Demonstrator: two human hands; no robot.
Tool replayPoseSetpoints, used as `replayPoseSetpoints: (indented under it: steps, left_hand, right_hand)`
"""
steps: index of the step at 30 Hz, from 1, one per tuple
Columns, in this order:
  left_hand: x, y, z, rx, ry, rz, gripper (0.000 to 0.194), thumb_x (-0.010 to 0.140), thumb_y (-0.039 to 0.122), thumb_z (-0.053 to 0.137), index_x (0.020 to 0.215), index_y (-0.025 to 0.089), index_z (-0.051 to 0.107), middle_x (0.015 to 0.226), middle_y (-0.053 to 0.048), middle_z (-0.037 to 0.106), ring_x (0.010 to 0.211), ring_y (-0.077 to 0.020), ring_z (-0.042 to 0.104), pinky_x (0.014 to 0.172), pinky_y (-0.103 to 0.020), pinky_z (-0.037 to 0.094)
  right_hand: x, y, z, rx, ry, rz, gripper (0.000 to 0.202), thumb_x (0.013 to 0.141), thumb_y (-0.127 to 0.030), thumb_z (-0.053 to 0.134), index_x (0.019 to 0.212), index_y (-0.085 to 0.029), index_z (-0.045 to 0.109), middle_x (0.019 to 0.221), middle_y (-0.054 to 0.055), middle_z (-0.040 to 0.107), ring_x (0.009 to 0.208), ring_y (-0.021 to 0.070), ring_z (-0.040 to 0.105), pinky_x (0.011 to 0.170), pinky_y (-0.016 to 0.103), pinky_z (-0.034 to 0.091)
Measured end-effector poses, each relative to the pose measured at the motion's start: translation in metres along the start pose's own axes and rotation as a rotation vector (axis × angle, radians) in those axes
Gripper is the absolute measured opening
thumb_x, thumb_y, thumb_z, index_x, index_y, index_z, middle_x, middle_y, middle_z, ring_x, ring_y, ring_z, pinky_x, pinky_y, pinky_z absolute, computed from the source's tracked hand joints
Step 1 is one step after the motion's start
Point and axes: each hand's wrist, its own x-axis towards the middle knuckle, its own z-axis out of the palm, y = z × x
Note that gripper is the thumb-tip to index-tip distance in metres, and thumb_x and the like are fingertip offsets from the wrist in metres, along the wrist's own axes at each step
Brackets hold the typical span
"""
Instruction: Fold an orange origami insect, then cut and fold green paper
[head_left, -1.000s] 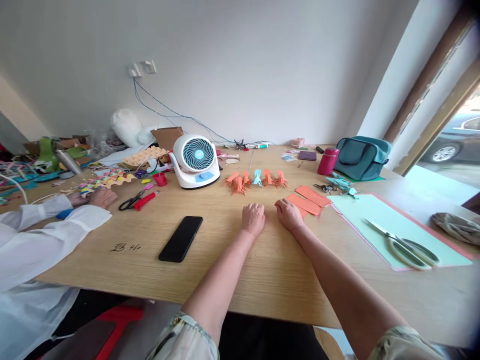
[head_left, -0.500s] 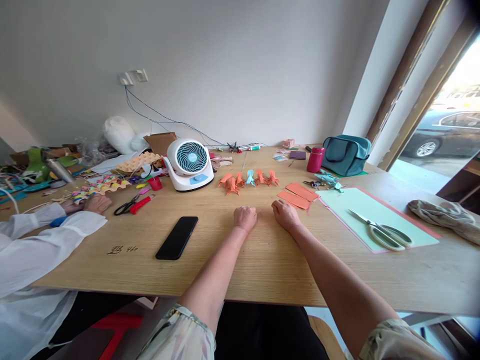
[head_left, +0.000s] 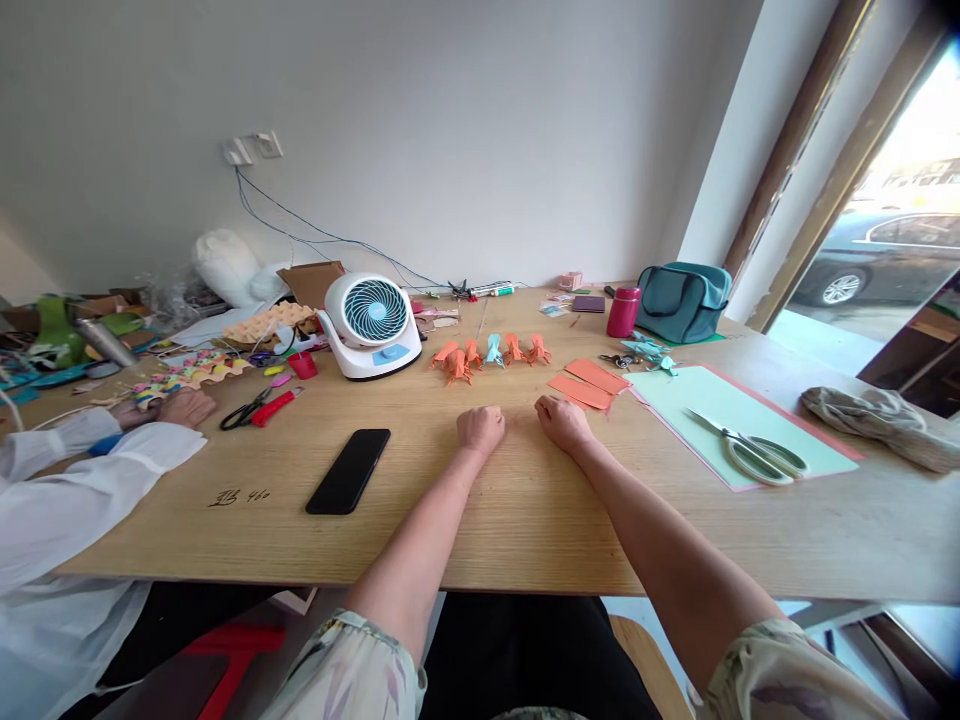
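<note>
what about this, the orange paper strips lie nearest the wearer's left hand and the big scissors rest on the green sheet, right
Not the left hand: the head view shows the orange paper strips lying nearest the wearer's right hand. The big scissors do rest on the green sheet.

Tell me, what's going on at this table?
Someone's left hand and right hand rest curled on the table, apart, with nothing showing in them. Orange paper lies near the right hand. Beyond the hands stand orange paper figures and a blue one. Scissors lie on a green sheet. At the left, another person's hands are beside a colourful tray.
</note>
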Motion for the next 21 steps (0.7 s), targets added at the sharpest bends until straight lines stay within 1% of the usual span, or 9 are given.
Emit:
replayPoseSetpoints:
  steps: [8, 13, 15, 17, 21]
  left_hand:
    - [0.003, -0.002, -0.002, -0.01, 0.018, -0.03, 0.032, 0.096, 0.035, 0.06, 0.124, 0.019, 0.06, 0.126, -0.01, 0.061, 0.108, -0.0225, 0.063, 0.09, -0.042, 0.056]
    - [0.006, -0.004, -0.001, 0.002, 0.036, -0.054, 0.032, 0.096, 0.035, 0.06, 0.124, 0.019, 0.06, 0.126, -0.01, 0.061, 0.107, -0.0224, 0.063, 0.09, -0.042, 0.056]
    - [0.007, -0.005, 0.0, 0.003, 0.047, -0.067, 0.032, 0.096, 0.035, 0.06, 0.124, 0.019, 0.06, 0.126, -0.01, 0.061, 0.107, -0.0223, 0.063, 0.09, -0.042, 0.056]
    - [0.009, -0.006, 0.0, 0.002, 0.057, -0.077, 0.031, 0.096, 0.035, 0.061, 0.123, 0.02, 0.06, 0.126, -0.01, 0.062, 0.107, -0.0223, 0.063, 0.09, -0.041, 0.056]
    - [0.01, -0.007, 0.001, -0.008, 0.071, -0.081, 0.031, 0.096, 0.035, 0.061, 0.123, 0.02, 0.061, 0.125, -0.009, 0.062, 0.107, -0.0223, 0.063, 0.09, -0.041, 0.055]
  right_hand:
    - [-0.001, -0.002, -0.003, -0.033, -0.001, -0.005, 0.03, 0.098, -0.035, 0.06, 0.124, -0.019, 0.061, 0.127, 0.01, 0.062, 0.105, 0.022, 0.064, 0.089, 0.043, 0.056]
    - [0.004, 0.004, -0.002, -0.067, 0.024, -0.029, 0.03, 0.098, -0.034, 0.059, 0.124, -0.02, 0.061, 0.127, 0.01, 0.062, 0.105, 0.0217, 0.064, 0.089, 0.042, 0.056]
    - [0.006, 0.011, -0.006, -0.094, 0.046, -0.034, 0.029, 0.098, -0.034, 0.059, 0.124, -0.02, 0.061, 0.127, 0.01, 0.061, 0.105, 0.0218, 0.064, 0.089, 0.043, 0.056]
    - [0.005, 0.025, -0.013, -0.132, 0.075, -0.026, 0.03, 0.098, -0.034, 0.06, 0.124, -0.019, 0.061, 0.127, 0.01, 0.061, 0.106, 0.0223, 0.064, 0.09, 0.043, 0.056]
    - [-0.01, 0.065, -0.037, -0.224, 0.141, 0.051, 0.032, 0.098, -0.034, 0.06, 0.125, -0.018, 0.06, 0.128, 0.01, 0.061, 0.108, 0.0234, 0.063, 0.091, 0.045, 0.055]
